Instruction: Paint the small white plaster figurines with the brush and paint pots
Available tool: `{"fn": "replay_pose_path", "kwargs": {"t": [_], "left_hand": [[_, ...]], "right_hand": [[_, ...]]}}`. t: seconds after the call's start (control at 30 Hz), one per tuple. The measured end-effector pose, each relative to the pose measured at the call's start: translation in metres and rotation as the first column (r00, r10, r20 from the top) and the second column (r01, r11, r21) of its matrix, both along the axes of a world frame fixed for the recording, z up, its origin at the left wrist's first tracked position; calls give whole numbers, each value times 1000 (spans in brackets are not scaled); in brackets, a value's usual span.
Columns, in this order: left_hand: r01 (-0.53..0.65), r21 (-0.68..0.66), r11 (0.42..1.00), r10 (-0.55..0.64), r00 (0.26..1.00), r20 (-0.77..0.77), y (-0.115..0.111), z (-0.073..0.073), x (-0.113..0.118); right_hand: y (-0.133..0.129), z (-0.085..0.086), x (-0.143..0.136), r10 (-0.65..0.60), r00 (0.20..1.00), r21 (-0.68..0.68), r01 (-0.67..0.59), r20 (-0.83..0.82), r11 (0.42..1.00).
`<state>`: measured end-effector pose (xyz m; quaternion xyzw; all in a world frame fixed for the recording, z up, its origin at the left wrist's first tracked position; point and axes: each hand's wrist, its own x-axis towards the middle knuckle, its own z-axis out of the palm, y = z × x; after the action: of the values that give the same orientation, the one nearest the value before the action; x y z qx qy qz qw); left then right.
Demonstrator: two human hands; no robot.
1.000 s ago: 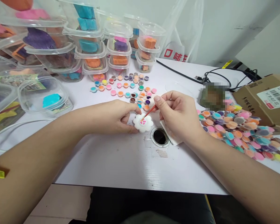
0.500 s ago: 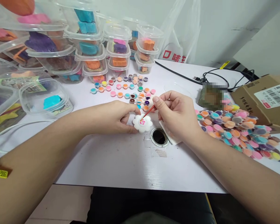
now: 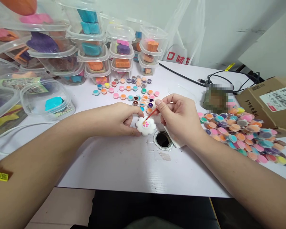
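Observation:
My left hand [image 3: 120, 119] pinches the left edge of a white flower-shaped piece [image 3: 150, 128] between thumb and forefinger. Pink dabs and a small orange patch mark the raised centre of the flower. Held between the thumb and fingers of my right hand [image 3: 178, 114] is a thin red paintbrush [image 3: 152, 114], slanting down to the left. Its tip meets the orange patch on the flower. Just beyond my hands lie strips of small paint pots [image 3: 126, 96] in many colours, a few of them open.
Stacked clear plastic boxes [image 3: 92, 58] with coloured pieces fill the back left. A heap of paint pots [image 3: 243, 136] and a cardboard box [image 3: 269, 95] stand at right. The table has a round cable hole [image 3: 163, 140] near the flower. Black cables [image 3: 219, 73] run behind.
Both hands keep their grips, and the brush tip stays at the flower's centre. The orange patch there looks slightly larger. The whole view has shifted very slightly.

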<state>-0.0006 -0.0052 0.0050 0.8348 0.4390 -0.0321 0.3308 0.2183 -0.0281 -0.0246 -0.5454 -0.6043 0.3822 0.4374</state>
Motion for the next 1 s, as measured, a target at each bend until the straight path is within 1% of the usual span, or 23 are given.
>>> {"fn": "replay_pose_path", "kwargs": {"t": [0.07, 0.17, 0.23, 0.47, 0.7, 0.8, 0.9, 1.0], "left_hand": [[1, 1, 1000, -1, 1000, -3, 0, 1, 0], [8, 2, 1000, -8, 1000, -4, -1, 1, 0], [11, 3, 1000, -11, 1000, -4, -1, 2, 0], [23, 16, 1000, -24, 1000, 5, -1, 2, 2], [24, 17, 1000, -24, 1000, 1, 0, 1, 0], [12, 7, 1000, -12, 1000, 5, 0, 0, -1], [11, -4, 1000, -11, 1000, 3, 0, -1, -1], [13, -5, 1000, -13, 1000, -3, 0, -1, -1]], "right_hand": [[0, 0, 0, 0, 1000, 14, 0, -11, 1000], [0, 0, -1, 35, 998, 19, -34, -55, 999], [0, 0, -1, 49, 997, 12, -48, -53, 999], [2, 0, 0, -10, 1000, 27, 10, 2, 1000], [0, 2, -2, 22, 1000, -4, -22, 0, 1000], [2, 1, 0, -4, 1000, 5, 4, 20, 1000], [3, 2, 1, -31, 1000, 8, 31, -1, 999], [2, 3, 0, -18, 999, -1, 18, -34, 1000]]}}
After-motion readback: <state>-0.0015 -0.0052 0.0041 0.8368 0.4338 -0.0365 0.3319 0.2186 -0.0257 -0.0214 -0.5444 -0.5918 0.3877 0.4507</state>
